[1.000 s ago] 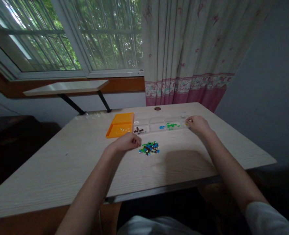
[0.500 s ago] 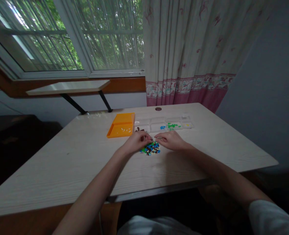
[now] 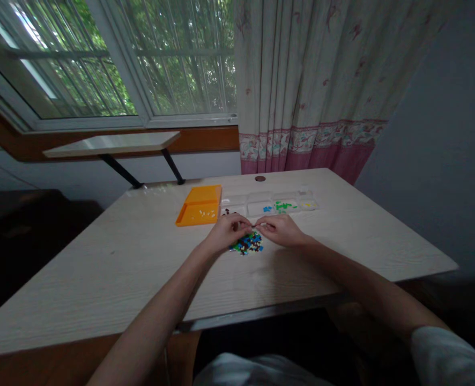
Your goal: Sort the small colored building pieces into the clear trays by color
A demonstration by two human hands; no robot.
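A pile of small blue, green, dark brown and pale pieces (image 3: 247,244) lies on the table below my fingers. Over its upper left edge, my left hand (image 3: 228,231) is closed in a pinch. My right hand (image 3: 278,229) pinches at the upper right, its fingertips meeting those of the left. Something small and dark shows between the fingertips, too tiny to name. Just beyond is a clear compartment tray (image 3: 247,202) holding blue pieces (image 3: 267,209), green pieces (image 3: 284,206) and yellow pieces (image 3: 308,204). Dark brown pieces (image 3: 227,212) lie partly hidden behind my left hand.
An open orange case (image 3: 200,196) with white pieces (image 3: 207,214) stands left of the tray. Behind it, a raised shelf (image 3: 117,142) is on black brackets. A round dark hole cover (image 3: 260,178) sits near the table's (image 3: 141,279) back edge.
The fingertips of both hands have come together above the pile; a small gap separated them before. The trays and case stay where they were.
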